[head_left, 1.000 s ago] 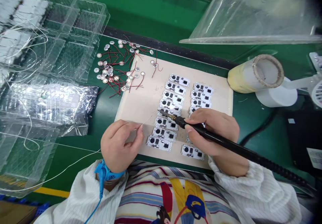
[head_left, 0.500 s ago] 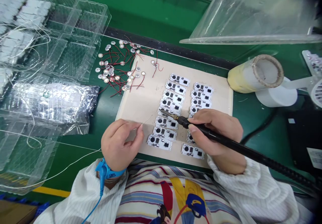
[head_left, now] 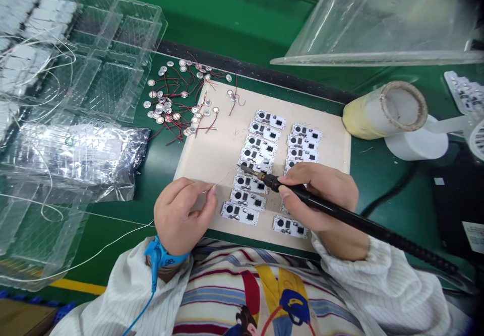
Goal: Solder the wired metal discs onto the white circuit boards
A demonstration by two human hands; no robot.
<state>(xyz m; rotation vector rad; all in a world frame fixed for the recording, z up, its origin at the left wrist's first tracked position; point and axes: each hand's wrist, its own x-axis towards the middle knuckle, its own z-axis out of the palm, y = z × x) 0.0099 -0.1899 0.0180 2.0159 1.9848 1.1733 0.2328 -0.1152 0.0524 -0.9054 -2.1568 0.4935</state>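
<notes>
Head view: left hand (head_left: 181, 217) is low, centre-left, fingers pinched closed on a thin solder wire (head_left: 221, 181). The free end of the wire points up-right toward the boards. The rest trails left across the green table (head_left: 159, 175) and over the clear trays (head_left: 106, 59).

Right hand (head_left: 321, 195) is centre-right, fingers wrapped closed round a black soldering iron (head_left: 340, 215) in a pen grip. The handle and cable run off to the lower right. The iron tip (head_left: 247, 169) sits at a small white board about mid-way down the left column. The wire end is near the tip; contact cannot be told.

Circuit boards (head_left: 260, 147) lie flat in two columns on a beige mat (head_left: 212, 149) at table centre. The right hand covers part of the right column.

A blue wrist strap (head_left: 162, 258) is on the left wrist, its cord hanging down. Both sleeves are white and striped.

Metal discs (head_left: 174, 107) with red leads lie in a loose pile at the mat's upper-left corner, some on the mat and some on the table. A crinkled plastic bag (head_left: 75, 154) lies left of the mat, partly over the trays.

A tape roll (head_left: 389, 109) lies on its side just right of the mat, against a white stand (head_left: 416, 144). A clear cover (head_left: 378, 18) is at the top right.
</notes>
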